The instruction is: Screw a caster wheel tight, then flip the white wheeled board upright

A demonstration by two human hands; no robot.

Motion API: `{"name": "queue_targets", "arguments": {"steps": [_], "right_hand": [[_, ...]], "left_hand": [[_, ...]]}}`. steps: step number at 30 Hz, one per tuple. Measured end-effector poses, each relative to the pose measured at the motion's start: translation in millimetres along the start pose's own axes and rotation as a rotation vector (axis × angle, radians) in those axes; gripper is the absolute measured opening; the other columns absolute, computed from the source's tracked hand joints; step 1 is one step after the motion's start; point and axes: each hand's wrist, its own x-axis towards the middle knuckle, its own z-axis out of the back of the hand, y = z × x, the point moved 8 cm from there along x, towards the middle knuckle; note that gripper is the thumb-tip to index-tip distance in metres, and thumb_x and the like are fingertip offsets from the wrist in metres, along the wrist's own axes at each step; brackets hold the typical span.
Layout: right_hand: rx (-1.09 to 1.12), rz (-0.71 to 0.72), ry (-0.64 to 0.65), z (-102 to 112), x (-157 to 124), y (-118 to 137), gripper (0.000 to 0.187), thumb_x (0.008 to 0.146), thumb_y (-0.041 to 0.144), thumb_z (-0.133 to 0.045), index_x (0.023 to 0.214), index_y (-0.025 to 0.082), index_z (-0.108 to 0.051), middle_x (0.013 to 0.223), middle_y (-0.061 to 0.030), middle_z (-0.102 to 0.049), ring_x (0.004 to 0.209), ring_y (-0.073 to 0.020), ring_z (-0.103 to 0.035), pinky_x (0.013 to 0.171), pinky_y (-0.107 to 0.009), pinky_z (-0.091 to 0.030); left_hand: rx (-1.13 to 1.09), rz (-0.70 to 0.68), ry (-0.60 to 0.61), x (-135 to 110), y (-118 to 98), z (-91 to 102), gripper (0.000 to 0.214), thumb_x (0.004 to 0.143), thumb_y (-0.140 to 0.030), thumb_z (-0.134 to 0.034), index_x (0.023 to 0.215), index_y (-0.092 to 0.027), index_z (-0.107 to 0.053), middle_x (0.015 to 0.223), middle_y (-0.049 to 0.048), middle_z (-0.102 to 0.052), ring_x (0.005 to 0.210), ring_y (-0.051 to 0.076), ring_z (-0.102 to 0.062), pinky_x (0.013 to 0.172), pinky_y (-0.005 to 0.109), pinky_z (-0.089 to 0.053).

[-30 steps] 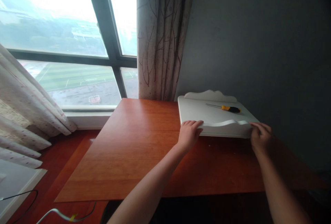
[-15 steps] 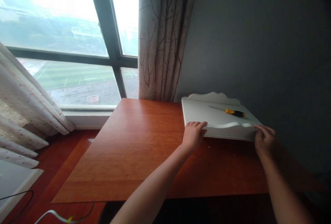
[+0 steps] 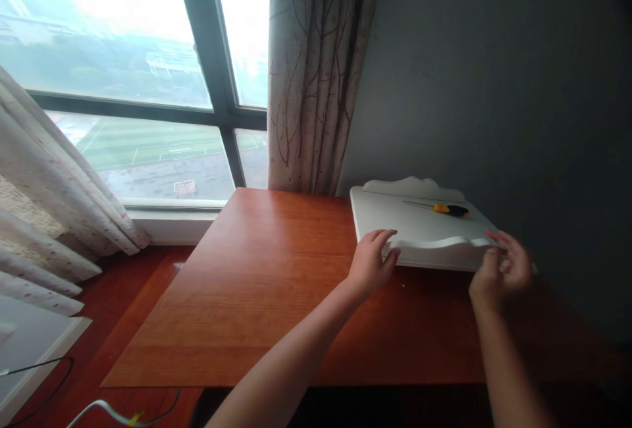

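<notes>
A low white shelf (image 3: 379, 211) with scalloped panels along its front and back stands on the wooden table. My left hand (image 3: 371, 263) is at the left end of the front panel, fingers over the top edge and thumb in front. At the right end, my right hand (image 3: 503, 273) curls around the same panel; it is slightly blurred. Lying on the white top is a screwdriver (image 3: 450, 210) with a yellow and black handle, its shaft pointing left. Neither hand touches it.
The reddish-brown table (image 3: 237, 290) extends left and toward me, with small specks near the shelf. Behind it are a grey wall (image 3: 474, 85) and a patterned curtain (image 3: 316, 72). A window (image 3: 118, 53) is at the left. A white cable (image 3: 101, 405) hangs below the table's front edge.
My right hand has shifted slightly left and turned, its thumb now raised in front of the panel. My left thumb stands further from the fingers. The view has shifted slightly.
</notes>
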Motion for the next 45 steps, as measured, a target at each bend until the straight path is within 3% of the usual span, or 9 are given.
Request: {"name": "queue_targets", "arguments": {"steps": [2,6,9,13,15,18,32,45], "right_hand": [[0.298,-0.024,0.133,-18.3,-35.4,45.4,0.034,0.088,0.028,-0.056,0.118,0.015,-0.066,0.107,-0.0165,-0.072,0.099,-0.0269,-0.07,0.091,-0.046,-0.052],[0.494,-0.109,0.56,-65.4,-107.2,134.4,0.025,0.095,0.033,-0.055,0.111,0.02,-0.069,0.107,-0.0108,-0.071,0.098,-0.0229,-0.067,0.087,-0.038,-0.053],[0.591,-0.248,0.793,-102.9,-147.3,165.0,0.029,0.1,0.039,-0.047,0.093,0.019,-0.067,0.094,-0.0074,-0.069,0.082,-0.0184,-0.064,0.071,-0.03,-0.051],[0.481,-0.454,0.802,-145.6,-182.6,151.0,0.048,0.1,0.051,-0.035,0.063,0.022,-0.047,0.056,0.0022,-0.048,0.054,-0.0133,-0.047,0.053,-0.026,-0.04],[0.443,-0.464,0.846,-162.9,-200.1,144.5,0.05,0.098,0.053,-0.036,0.057,0.024,-0.04,0.05,0.0035,-0.041,0.049,-0.0126,-0.04,0.049,-0.026,-0.035],[0.422,-0.426,0.918,-175.4,-219.2,140.7,0.049,0.093,0.054,-0.041,0.055,0.023,-0.04,0.05,0.0029,-0.043,0.049,-0.0125,-0.039,0.049,-0.026,-0.031],[0.299,-0.23,0.933,-162.0,-214.2,145.8,0.047,0.094,0.051,-0.038,0.057,0.022,-0.04,0.05,0.0014,-0.047,0.05,-0.0125,-0.038,0.053,-0.028,-0.025],[0.265,-0.162,0.93,-161.1,-211.8,146.7,0.049,0.096,0.051,-0.036,0.056,0.023,-0.04,0.05,0.0002,-0.049,0.05,-0.0132,-0.039,0.053,-0.028,-0.025]], "left_hand": [[-0.046,0.029,-0.045,-4.2,-0.6,16.3,0.032,0.094,-0.025,-0.057,0.125,-0.022,-0.061,0.125,0.0083,-0.066,0.115,0.022,-0.061,0.099,0.034,-0.048],[-0.123,0.152,-0.082,-16.3,17.8,47.7,0.018,0.096,-0.032,-0.052,0.091,-0.019,-0.063,0.091,0.0044,-0.067,0.082,0.015,-0.062,0.073,0.025,-0.048],[-0.137,0.242,-0.067,-30.0,43.9,65.2,0.034,0.097,-0.037,-0.05,0.068,-0.018,-0.051,0.063,-0.0009,-0.055,0.06,0.011,-0.049,0.058,0.022,-0.038],[-0.144,0.339,-0.093,-49.1,79.5,81.6,0.038,0.096,-0.04,-0.046,0.065,-0.018,-0.045,0.058,-0.0032,-0.044,0.055,0.01,-0.039,0.054,0.022,-0.031],[-0.152,0.368,-0.116,-55.3,92.1,86.4,0.037,0.096,-0.041,-0.043,0.067,-0.018,-0.044,0.061,-0.0027,-0.044,0.058,0.011,-0.04,0.055,0.023,-0.032],[-0.164,0.385,-0.112,-59.5,102.2,88.0,0.036,0.094,-0.043,-0.044,0.067,-0.019,-0.044,0.063,-0.0015,-0.045,0.061,0.012,-0.041,0.057,0.023,-0.033],[-0.105,0.348,-0.05,-60.4,90.4,90.6,0.037,0.094,-0.042,-0.043,0.065,-0.02,-0.036,0.06,-0.0031,-0.039,0.058,0.011,-0.035,0.057,0.025,-0.027],[-0.051,0.33,-0.028,-58.2,85.5,91.8,0.036,0.094,-0.038,-0.043,0.064,-0.02,-0.034,0.059,-0.0031,-0.041,0.059,0.011,-0.036,0.057,0.024,-0.027]]}}
